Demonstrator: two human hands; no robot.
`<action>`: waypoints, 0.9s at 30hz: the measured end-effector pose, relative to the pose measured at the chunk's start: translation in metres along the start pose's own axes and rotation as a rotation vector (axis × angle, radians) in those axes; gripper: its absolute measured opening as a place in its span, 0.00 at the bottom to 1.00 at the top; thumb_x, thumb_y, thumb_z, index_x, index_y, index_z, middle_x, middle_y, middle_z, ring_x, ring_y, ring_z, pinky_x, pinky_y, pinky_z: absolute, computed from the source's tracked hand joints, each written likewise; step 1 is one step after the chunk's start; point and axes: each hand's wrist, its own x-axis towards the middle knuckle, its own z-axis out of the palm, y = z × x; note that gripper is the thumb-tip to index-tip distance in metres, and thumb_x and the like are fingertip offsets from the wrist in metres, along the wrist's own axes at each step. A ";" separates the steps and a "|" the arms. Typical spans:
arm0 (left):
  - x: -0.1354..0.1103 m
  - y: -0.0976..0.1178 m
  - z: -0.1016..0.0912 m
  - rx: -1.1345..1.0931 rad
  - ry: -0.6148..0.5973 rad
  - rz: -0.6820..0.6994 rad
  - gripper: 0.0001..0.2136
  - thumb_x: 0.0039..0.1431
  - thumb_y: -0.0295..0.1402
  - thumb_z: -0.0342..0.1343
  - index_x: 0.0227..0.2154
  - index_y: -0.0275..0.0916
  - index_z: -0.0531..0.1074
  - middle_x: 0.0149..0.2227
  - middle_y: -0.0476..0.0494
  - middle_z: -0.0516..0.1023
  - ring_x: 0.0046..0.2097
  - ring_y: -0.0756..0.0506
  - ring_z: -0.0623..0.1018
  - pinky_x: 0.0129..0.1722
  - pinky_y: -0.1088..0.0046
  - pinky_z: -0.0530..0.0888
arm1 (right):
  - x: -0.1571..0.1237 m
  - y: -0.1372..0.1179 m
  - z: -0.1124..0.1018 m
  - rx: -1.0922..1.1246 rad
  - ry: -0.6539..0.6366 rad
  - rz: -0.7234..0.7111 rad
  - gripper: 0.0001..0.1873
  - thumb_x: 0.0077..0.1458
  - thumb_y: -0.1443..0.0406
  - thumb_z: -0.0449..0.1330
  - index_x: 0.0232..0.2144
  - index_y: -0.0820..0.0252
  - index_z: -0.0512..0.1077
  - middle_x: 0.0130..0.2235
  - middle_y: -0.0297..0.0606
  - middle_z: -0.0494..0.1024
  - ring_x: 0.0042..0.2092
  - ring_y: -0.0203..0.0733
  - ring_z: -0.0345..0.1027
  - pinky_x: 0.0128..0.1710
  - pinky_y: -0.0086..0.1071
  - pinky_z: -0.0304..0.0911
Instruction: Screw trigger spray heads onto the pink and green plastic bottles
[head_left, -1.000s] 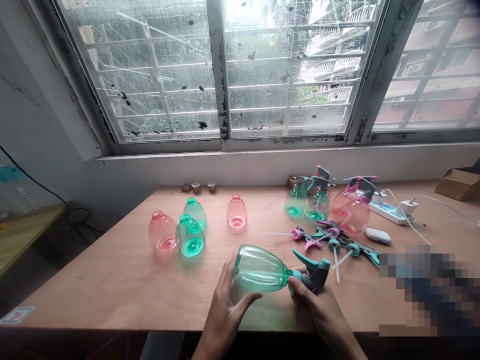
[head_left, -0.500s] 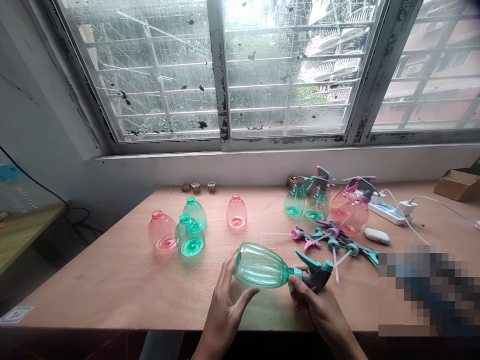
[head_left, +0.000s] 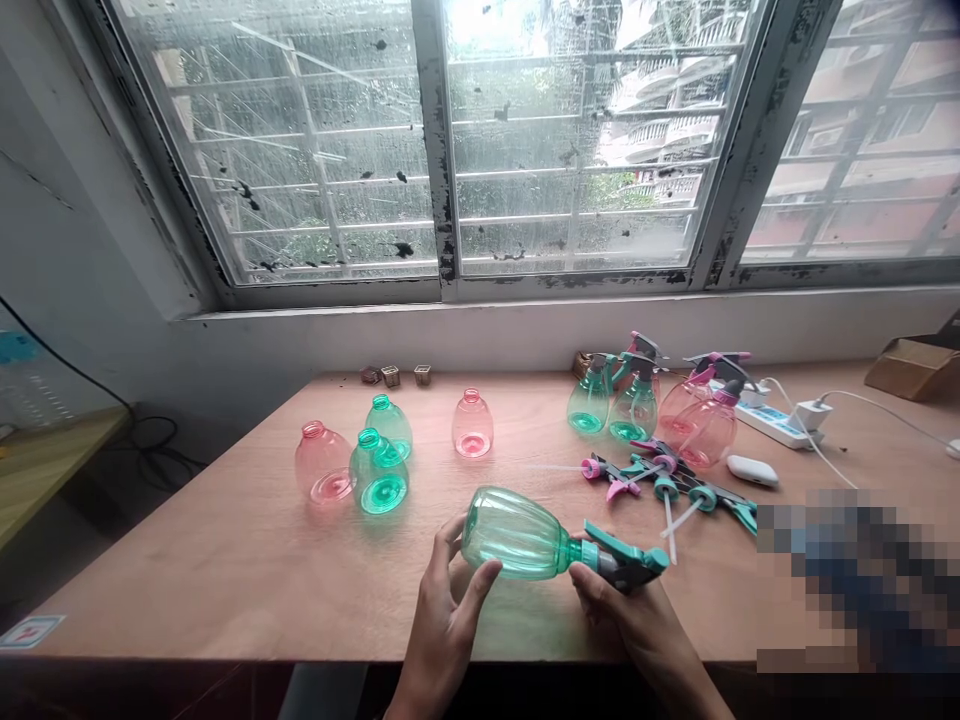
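A green transparent spray bottle (head_left: 517,535) lies sideways in the air above the table, its base to the left and its grey-and-teal spray head (head_left: 626,562) to the right. My left hand (head_left: 448,600) cups the base end, thumb in front and fingers behind. At the neck, my right hand (head_left: 626,610) grips the teal collar with thumb and fingers; some of its fingers are hidden. Right of the bottle lies a pile of loose pink and teal spray heads (head_left: 667,480) with white tubes.
Open green bottles (head_left: 382,480) and pink bottles (head_left: 472,425) stand at the left and centre. Several bottles with spray heads (head_left: 634,410) stand at the back right, near a white power strip (head_left: 776,422), a white case (head_left: 752,471) and a cardboard box (head_left: 911,368). A blurred patch covers the lower right.
The spray head has turned about the bottle's long axis, its trigger now lying lower and flatter. Both hands and the bottle have shifted slightly left.
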 end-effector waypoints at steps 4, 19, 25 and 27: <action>0.002 0.000 0.001 0.041 0.027 0.075 0.23 0.65 0.47 0.59 0.59 0.47 0.67 0.60 0.39 0.74 0.63 0.36 0.74 0.63 0.55 0.71 | 0.001 -0.003 0.001 0.043 0.018 -0.022 0.24 0.54 0.48 0.72 0.38 0.61 0.73 0.22 0.29 0.69 0.23 0.33 0.60 0.24 0.29 0.54; 0.002 0.003 -0.001 -0.051 0.007 -0.031 0.24 0.62 0.50 0.61 0.53 0.44 0.65 0.65 0.34 0.70 0.63 0.34 0.75 0.61 0.54 0.72 | -0.001 0.000 -0.002 0.001 -0.002 0.015 0.28 0.50 0.47 0.74 0.44 0.59 0.74 0.21 0.28 0.69 0.24 0.36 0.60 0.27 0.31 0.53; 0.003 0.000 0.000 0.059 0.040 0.107 0.23 0.63 0.46 0.61 0.58 0.48 0.68 0.62 0.40 0.72 0.62 0.36 0.75 0.62 0.55 0.72 | 0.001 -0.001 0.000 0.076 0.046 -0.021 0.26 0.52 0.48 0.73 0.40 0.60 0.73 0.24 0.31 0.73 0.23 0.36 0.62 0.24 0.30 0.55; 0.001 0.001 0.000 0.091 0.030 0.103 0.24 0.63 0.46 0.62 0.59 0.48 0.67 0.62 0.40 0.73 0.63 0.36 0.74 0.64 0.54 0.70 | 0.001 -0.001 -0.001 0.073 0.045 -0.038 0.25 0.53 0.49 0.73 0.40 0.60 0.72 0.23 0.31 0.72 0.23 0.36 0.62 0.24 0.30 0.55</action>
